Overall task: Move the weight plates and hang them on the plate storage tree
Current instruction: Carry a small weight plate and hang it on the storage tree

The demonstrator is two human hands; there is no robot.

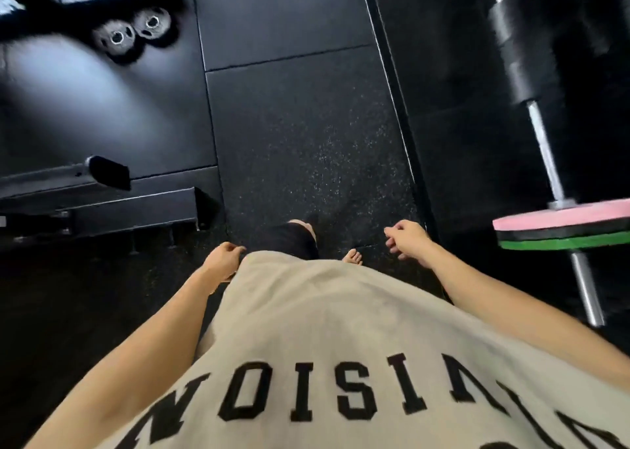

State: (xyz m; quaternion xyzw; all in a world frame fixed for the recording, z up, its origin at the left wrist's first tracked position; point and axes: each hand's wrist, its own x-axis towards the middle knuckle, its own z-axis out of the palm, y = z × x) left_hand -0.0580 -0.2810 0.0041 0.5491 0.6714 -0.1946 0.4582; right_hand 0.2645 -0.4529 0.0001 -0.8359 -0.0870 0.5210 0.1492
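Two small black weight plates (134,34) with shiny centre holes lie flat and side by side on the dark rubber floor at the far upper left, blurred. A pink plate (562,217) stacked on a black and a green plate (559,243) sits on a steel bar at the right edge. My left hand (223,259) hangs by my hip, fingers loosely curled, holding nothing. My right hand (407,242) hangs in front of me, fingers loosely curled and empty, a short way left of the coloured plates. The plate storage tree is not recognisable in view.
A barbell (545,148) with a black sleeve runs down the right side. Black steel frame feet (102,189) jut in from the left. A raised platform edge (392,84) runs diagonally. My bare feet (353,256) stand on speckled rubber matting.
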